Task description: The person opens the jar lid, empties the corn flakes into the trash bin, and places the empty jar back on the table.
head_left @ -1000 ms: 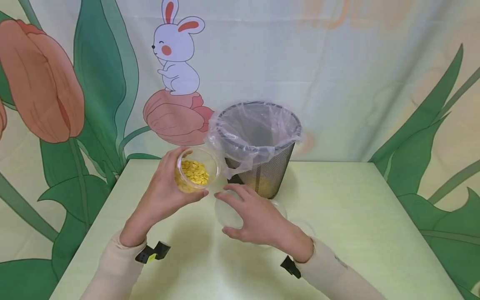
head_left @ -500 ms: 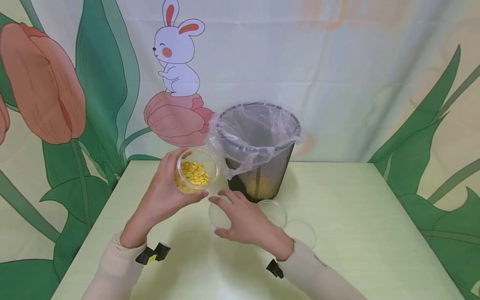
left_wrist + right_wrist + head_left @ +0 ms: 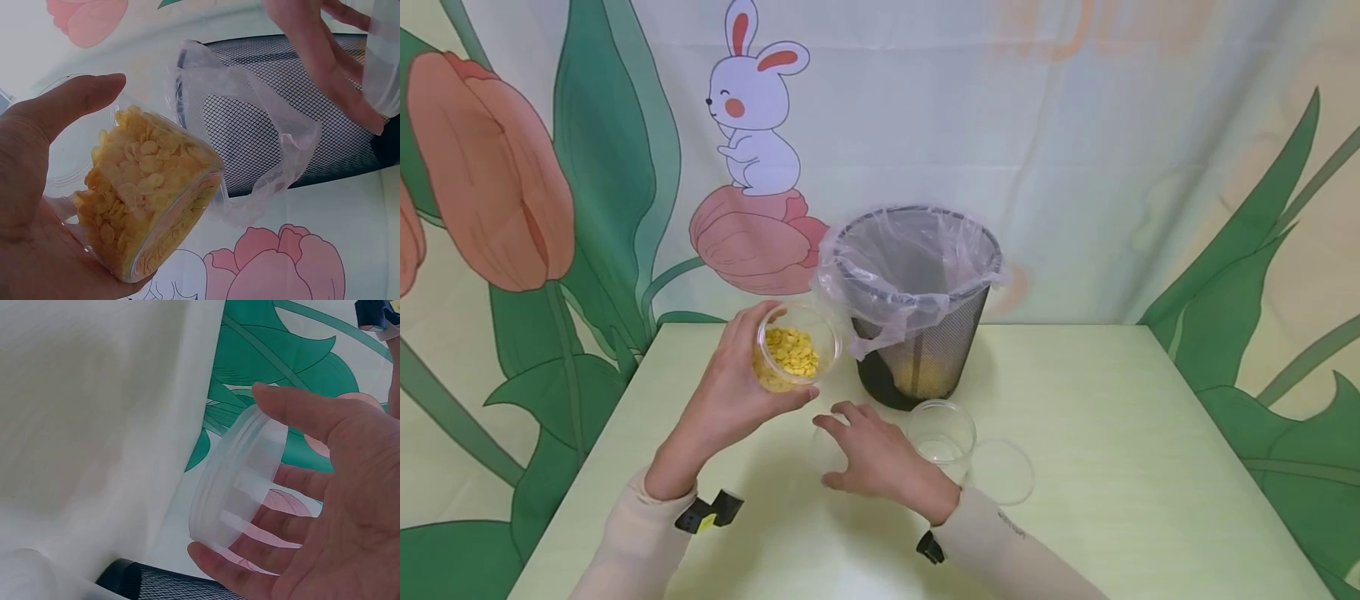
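Observation:
My left hand [image 3: 730, 379] grips a clear plastic jar [image 3: 187, 147] partly filled with yellow cereal flakes [image 3: 793, 352], its open mouth tilted towards the head camera. To its lower right, my right hand [image 3: 880, 454] holds a round translucent lid [image 3: 234, 481] by the edge, thumb on one side and fingers on the other. In the head view that lid is faint and partly covered by the fingers. Near the right hand's wrist, a second clear jar [image 3: 942, 429] stands on the table with no flakes seen in it.
A black mesh wastebasket [image 3: 925, 350], lined with a clear plastic bag [image 3: 880, 300], stands behind the hands near the table's back edge. Something yellowish shows low through its mesh. A clear round lid [image 3: 1003, 472] lies flat on the table [image 3: 1135, 450], right of the second jar.
My right hand has moved left and nearer to me with the lid, uncovering the second jar and the base of the wastebasket. The left hand and its jar have hardly shifted.

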Motion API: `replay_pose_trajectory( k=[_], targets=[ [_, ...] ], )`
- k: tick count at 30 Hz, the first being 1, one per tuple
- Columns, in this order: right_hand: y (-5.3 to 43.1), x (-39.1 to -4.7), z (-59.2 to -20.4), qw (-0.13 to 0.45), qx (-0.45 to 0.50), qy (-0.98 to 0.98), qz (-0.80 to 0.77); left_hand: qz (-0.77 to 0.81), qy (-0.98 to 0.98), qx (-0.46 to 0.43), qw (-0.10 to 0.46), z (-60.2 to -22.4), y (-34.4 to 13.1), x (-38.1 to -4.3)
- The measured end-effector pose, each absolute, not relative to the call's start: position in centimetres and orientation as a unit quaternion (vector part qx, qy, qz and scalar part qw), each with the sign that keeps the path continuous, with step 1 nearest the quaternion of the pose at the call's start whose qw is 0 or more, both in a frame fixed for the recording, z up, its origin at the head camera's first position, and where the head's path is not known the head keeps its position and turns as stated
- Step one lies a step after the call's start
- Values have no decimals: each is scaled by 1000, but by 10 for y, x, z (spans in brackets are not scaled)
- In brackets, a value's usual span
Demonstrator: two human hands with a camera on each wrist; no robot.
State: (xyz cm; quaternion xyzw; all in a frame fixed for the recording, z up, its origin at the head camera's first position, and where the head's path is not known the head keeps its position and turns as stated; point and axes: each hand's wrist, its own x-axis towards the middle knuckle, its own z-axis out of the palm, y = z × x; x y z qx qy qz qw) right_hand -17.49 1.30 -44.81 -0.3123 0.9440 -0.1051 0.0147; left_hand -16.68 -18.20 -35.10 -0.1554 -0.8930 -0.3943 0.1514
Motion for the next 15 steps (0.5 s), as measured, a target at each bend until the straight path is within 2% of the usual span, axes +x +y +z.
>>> replay_pose_trajectory(
  k=[8, 15],
  targets=[
    [10, -180, -468, 55, -284, 951, -104, -396, -893, -155, 146, -354, -180, -168],
    [6, -187, -487, 67, -273, 955, -90, -396, -893, -157, 143, -358, -178, -168]
  ],
)
